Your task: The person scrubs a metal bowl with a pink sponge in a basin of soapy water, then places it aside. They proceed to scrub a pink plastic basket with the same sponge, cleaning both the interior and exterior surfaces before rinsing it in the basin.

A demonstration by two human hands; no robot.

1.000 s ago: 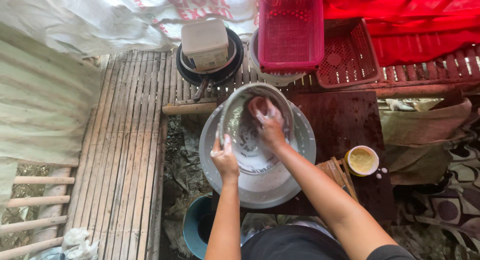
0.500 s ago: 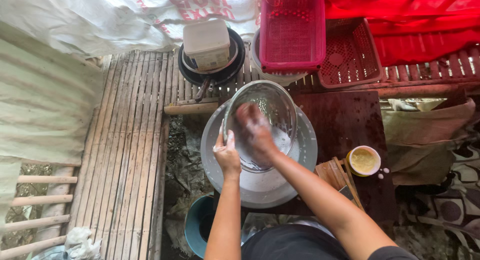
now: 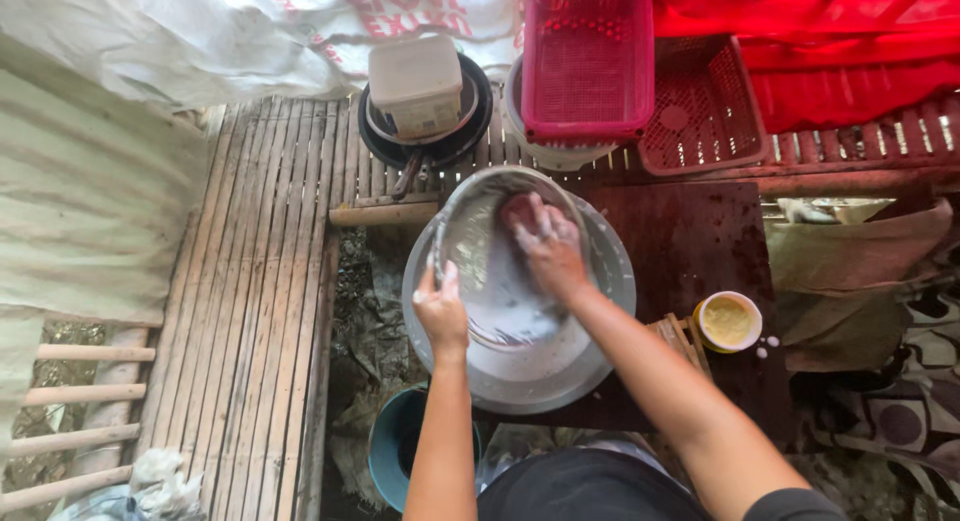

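The left hand (image 3: 441, 309) grips the near-left rim of a metal bowl (image 3: 480, 261), fingers closed over the edge, and holds the bowl tilted up. The right hand (image 3: 548, 249) is inside the bowl, fingers folded around a dark red sponge (image 3: 517, 213) pressed against the far inner wall; both hands and the bowl's inside are white with suds. The bowl sits in a larger grey basin (image 3: 600, 321) holding soapy water, and the basin rests at the left edge of a dark wooden board (image 3: 700, 241).

On the board's near-right part, just right of the basin, stands a small yellow cup (image 3: 728, 321) filled with a yellowish paste. A teal bucket (image 3: 395, 451) shows below the basin's near-left side. Left of the basin runs a bamboo slat platform (image 3: 250, 281). At its far edge lies a black pan (image 3: 460, 141) with a white tub (image 3: 415, 86) upside down on it. Right of the pan, a pink basket (image 3: 588, 61) sits on a white pail (image 3: 545, 153), with a red basket (image 3: 705, 111) beside it.
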